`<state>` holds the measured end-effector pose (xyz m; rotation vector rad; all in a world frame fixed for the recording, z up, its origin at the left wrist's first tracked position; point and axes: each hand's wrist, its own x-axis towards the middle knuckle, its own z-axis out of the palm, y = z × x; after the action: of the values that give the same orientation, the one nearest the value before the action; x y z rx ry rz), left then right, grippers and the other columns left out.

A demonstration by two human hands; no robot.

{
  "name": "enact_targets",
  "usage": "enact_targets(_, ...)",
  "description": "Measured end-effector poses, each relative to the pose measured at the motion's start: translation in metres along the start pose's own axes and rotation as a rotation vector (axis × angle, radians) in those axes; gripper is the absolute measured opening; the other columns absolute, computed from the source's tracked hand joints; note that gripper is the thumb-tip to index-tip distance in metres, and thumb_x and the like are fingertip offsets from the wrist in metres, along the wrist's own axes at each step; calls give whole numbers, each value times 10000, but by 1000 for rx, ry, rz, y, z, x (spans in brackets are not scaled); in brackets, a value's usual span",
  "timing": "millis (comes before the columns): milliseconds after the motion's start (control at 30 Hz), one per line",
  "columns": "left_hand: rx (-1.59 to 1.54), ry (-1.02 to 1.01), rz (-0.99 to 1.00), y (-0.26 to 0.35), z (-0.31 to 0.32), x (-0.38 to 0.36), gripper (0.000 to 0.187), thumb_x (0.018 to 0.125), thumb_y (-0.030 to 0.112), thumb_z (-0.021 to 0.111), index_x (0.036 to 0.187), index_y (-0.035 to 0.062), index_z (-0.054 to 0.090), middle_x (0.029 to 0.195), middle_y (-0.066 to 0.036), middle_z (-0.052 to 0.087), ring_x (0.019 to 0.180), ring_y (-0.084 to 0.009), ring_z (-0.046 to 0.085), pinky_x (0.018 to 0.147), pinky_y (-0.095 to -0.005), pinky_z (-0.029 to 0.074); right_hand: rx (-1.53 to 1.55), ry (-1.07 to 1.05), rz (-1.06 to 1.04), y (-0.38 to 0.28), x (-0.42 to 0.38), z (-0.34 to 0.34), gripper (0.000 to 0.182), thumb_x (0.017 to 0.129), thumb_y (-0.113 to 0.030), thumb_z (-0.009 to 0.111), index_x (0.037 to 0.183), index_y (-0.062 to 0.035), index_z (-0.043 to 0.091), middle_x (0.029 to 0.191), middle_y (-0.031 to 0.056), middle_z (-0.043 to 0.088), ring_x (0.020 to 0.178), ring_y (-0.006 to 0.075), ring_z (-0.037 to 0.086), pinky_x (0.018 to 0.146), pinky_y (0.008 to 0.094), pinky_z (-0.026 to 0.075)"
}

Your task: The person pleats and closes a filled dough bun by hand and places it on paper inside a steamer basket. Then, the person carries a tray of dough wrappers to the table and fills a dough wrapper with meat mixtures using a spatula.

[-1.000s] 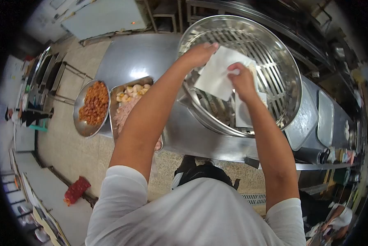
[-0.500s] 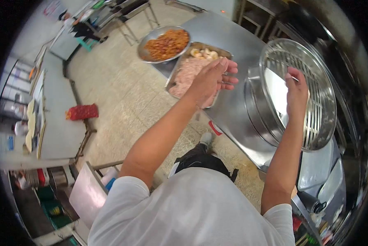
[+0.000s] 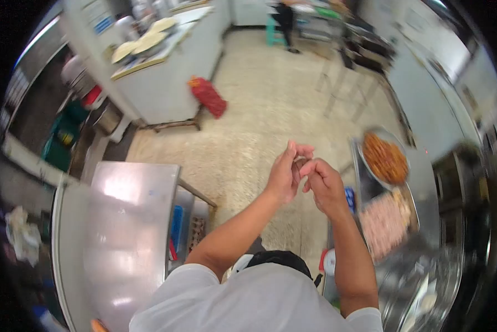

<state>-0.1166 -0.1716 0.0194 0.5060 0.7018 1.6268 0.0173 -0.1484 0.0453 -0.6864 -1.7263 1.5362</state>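
Both my hands moved off the steamer (image 3: 443, 272) to above the speckled floor (image 3: 259, 127). Left hand (image 3: 284, 174) released, fingers extended; right hand (image 3: 325, 187) loosely curled, cannot tell if gripping. Steamer at 4–5 o'clock, blurred, cut off. Meat tray (image 3: 414, 217), 4 o'clock, on steel table (image 3: 426, 182); long axis roughly 2-to-8. Bowl (image 3: 393, 136) adjacent. Beyond: red sack (image 3: 208, 98), 10–11; person (image 3: 285, 22), 12, head out of frame.

Head-worn wide view, facing forward and down, shirt (image 3: 259, 299) close below, floor (image 3: 265, 77) beyond
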Motion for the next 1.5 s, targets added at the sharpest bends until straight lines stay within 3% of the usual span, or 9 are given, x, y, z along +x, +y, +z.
enact_targets(267, -77, 384, 361, 172, -121, 55, 614, 975, 615, 422, 1108, 41, 596, 991, -58, 586, 970, -184, 590, 870, -316, 477, -283, -230, -35, 16, 207, 144, 249, 950, -204, 603, 821, 9, 614, 730, 134, 580, 619, 155, 515, 568, 333, 410)
enact_targets(367, -154, 498, 523, 212, -156, 70, 573, 953, 618, 468, 1053, 68, 595, 853, -16, 559, 789, -131, 565, 705, -280, 479, -215, -323, -230, 36, 257, 195, 270, 940, -212, 621, 796, 15, 589, 711, 131, 551, 621, 193, 511, 586, 350, 416)
enact_targets(433, -123, 563, 540, 244, -181, 74, 552, 948, 597, 493, 1047, 57, 555, 660, 22, 451, 560, -83, 442, 498, -232, 377, -183, -384, -320, 38, 282, 230, 241, 939, -185, 614, 808, 15, 580, 708, 131, 535, 623, 209, 513, 598, 353, 425)
enact_targets(533, -180, 682, 669, 282, -211, 89, 554, 937, 605, 497, 1001, 56, 544, 541, 42, 358, 436, -72, 336, 409, -225, 279, -117, -481, -380, 48, 325, 267, 158, 939, -124, 590, 854, 7, 570, 728, 123, 544, 648, 212, 534, 628, 348, 447)
enact_targets(667, -168, 741, 806, 318, -257, 111, 555, 936, 626, 474, 932, 74, 536, 510, 39, 330, 429, -80, 322, 401, -234, 266, 90, -752, -82, 65, 397, 307, 41, 939, -51, 540, 946, -18, 562, 798, 82, 612, 718, 172, 575, 682, 312, 476)
enact_targets(967, -285, 1079, 1127, 408, -319, 168, 601, 909, 698, 451, 905, 102, 532, 568, 50, 352, 456, -75, 289, 417, -233, 268, 219, -1228, -249, 51, 534, 412, 142, 968, -147, 527, 994, -23, 590, 883, 93, 676, 764, 161, 636, 715, 292, 503)
enact_targets(1100, -275, 1153, 1220, 447, -343, 165, 611, 900, 717, 441, 903, 114, 537, 580, 51, 370, 474, -91, 317, 426, -268, 308, 152, -1460, -280, 44, 573, 470, 196, 987, -213, 548, 935, -33, 607, 762, 19, 614, 657, 106, 538, 591, 274, 449)
enact_targets(1200, -209, 1134, 1167, 474, -372, 144, 602, 898, 731, 421, 901, 141, 539, 588, 40, 384, 498, -106, 372, 423, -301, 352, 265, -1667, -82, 59, 590, 522, 239, 1008, -243, 530, 893, -43, 593, 732, 9, 558, 647, 97, 506, 582, 275, 431)
enact_targets(1500, -369, 1119, 1197, 595, -530, 119, 617, 888, 754, 405, 851, 156, 549, 667, 12, 473, 587, -160, 481, 443, -352, 393, 215, -1791, 52, 84, 666, 727, 225, 1013, -226, 531, 934, -21, 581, 829, 23, 582, 729, 112, 541, 690, 278, 468)
